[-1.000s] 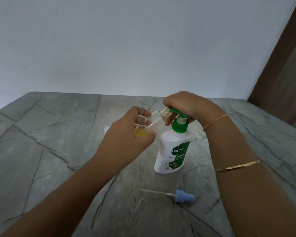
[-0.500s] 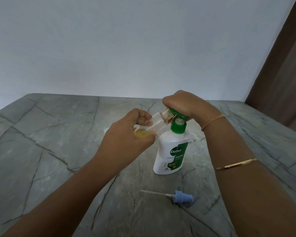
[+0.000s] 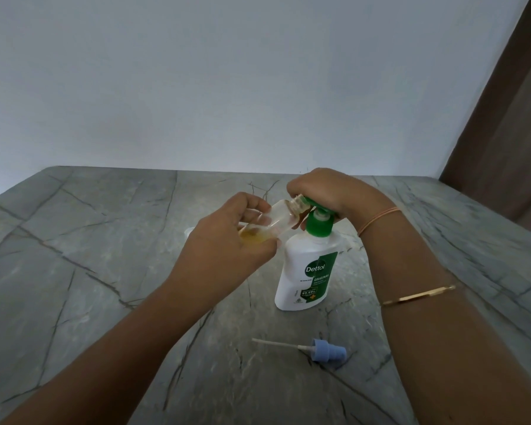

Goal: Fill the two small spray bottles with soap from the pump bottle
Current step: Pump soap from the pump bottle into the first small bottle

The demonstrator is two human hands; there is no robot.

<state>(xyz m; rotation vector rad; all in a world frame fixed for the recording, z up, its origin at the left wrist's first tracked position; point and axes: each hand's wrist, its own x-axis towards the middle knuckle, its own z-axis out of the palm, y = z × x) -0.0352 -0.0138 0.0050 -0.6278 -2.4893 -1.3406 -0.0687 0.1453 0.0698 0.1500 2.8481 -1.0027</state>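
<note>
Grips the small clear spray bottle (image 3: 276,219) in the left hand (image 3: 227,243) at centre frame, fingers wrapped round its body, tilted with the open neck up against the green spout of the pump bottle (image 3: 304,277). Shows a little yellow soap (image 3: 252,236) pooled in the low end. Presses on the pump head with the right hand (image 3: 328,188), fingers curled over it. Shows the pump bottle upright on the grey veined surface (image 3: 89,271), and a blue sprayer top (image 3: 328,351) lying flat lower right of centre, apart from both hands.
</note>
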